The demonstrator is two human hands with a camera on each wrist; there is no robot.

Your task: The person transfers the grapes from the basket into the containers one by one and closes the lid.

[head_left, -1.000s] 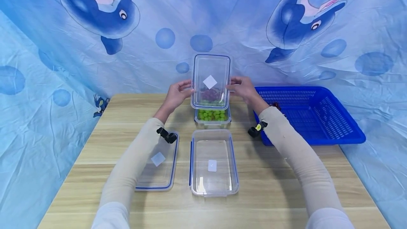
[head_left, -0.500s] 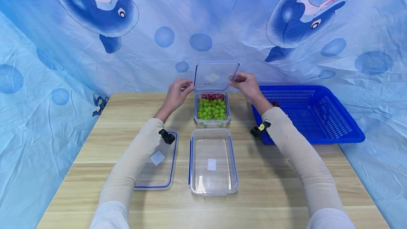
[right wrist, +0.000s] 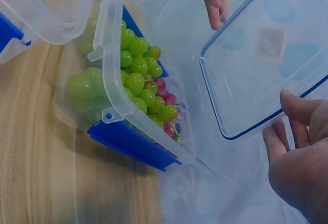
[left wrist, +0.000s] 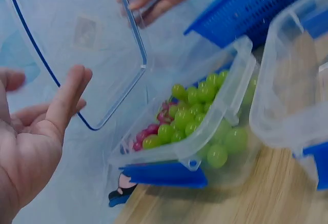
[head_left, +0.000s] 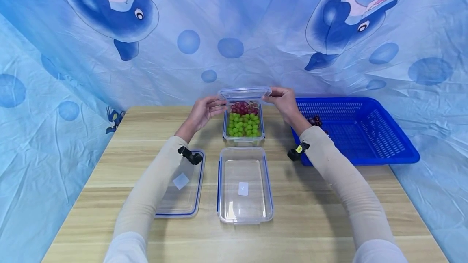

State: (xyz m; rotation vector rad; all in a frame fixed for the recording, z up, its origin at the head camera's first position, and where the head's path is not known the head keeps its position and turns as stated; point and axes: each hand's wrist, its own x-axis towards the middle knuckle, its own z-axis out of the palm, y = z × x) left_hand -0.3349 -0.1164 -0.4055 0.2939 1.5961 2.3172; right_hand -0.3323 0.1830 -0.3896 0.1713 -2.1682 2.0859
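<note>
A clear lid (head_left: 245, 92) with a blue seal is held tilted above the far end of a clear food container (head_left: 244, 139). Green grapes (head_left: 243, 125) fill the near part of that container, with red grapes (head_left: 244, 108) behind them. My right hand (head_left: 286, 104) pinches the lid's right edge between thumb and fingers, as the right wrist view confirms. At the opposite edge, my left hand (head_left: 204, 111) has its fingers extended beside the lid; whether they touch it is hard to tell. Blue side latches (right wrist: 130, 144) hang down on the grape container.
In front stands a second clear container (head_left: 245, 210) without a lid. Left of it lies another blue-sealed lid (head_left: 180, 202), partly under my left forearm. A blue basket (head_left: 365, 133) with several dark red fruits (head_left: 315, 121) is at the right. A dolphin-printed cloth (head_left: 234, 19) hangs behind the table.
The lid has swung from facing me upright to leaning back, nearly edge-on, exposing the grapes. My left fingers have straightened away from their grip, while my right hand keeps hold.
</note>
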